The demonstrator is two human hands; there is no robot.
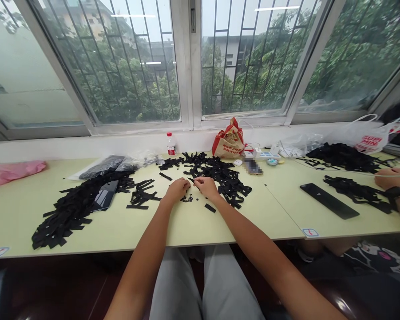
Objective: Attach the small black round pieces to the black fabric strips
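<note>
My right hand (pixel 207 186) pinches a short black fabric strip (pixel 191 180), its end poking out toward the left. Close beside it, my left hand (pixel 177 190) has its fingertips pressed together; whatever lies between them is too small to make out. Small black rings (pixel 187 199) are scattered on the table just below and between the hands. A single black strip (pixel 210 208) lies under my right wrist. Behind and right of my hands spreads a loose heap of black strips (pixel 224 175), and a smaller group of strips (pixel 142 194) lies to the left.
A long pile of black strips (pixel 66 209) covers the left side, with a dark phone-like slab (pixel 105 195) on it. Along the back stand a bottle (pixel 171 144) and a paper bag (pixel 229 141). At right, another person's hand (pixel 391 177) is near more strips and a black slab (pixel 329 201).
</note>
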